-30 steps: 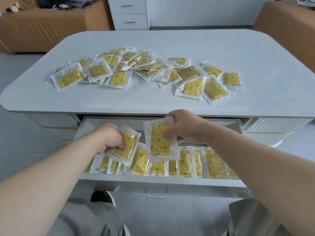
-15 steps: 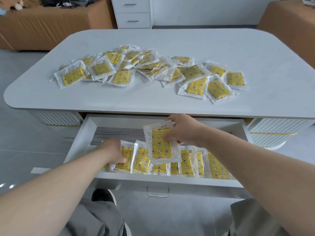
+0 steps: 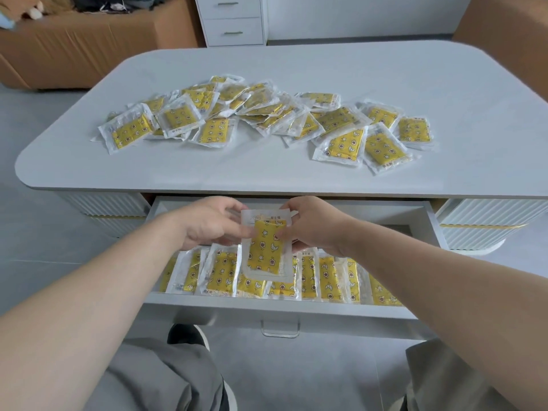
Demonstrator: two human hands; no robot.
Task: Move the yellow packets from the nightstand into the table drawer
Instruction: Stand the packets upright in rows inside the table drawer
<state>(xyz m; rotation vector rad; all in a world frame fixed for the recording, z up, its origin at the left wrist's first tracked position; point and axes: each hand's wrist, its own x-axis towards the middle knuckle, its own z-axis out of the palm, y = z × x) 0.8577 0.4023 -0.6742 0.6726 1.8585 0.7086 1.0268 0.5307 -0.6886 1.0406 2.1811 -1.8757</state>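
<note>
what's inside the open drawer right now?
A row of yellow packets runs along the front wall of the drawer. The left hand and right hand pinch a held packet above it, covering part of the row and the floor behind.

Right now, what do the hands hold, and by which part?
One yellow packet: left hand pinches its upper left edge, right hand its upper right edge.

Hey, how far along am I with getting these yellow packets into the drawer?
Partway. Done: a row of packets stands along the front of the open drawer. In hand: left hand and right hand pinch a single packet above that row. Remaining: a large pile of packets on the tabletop.
</note>
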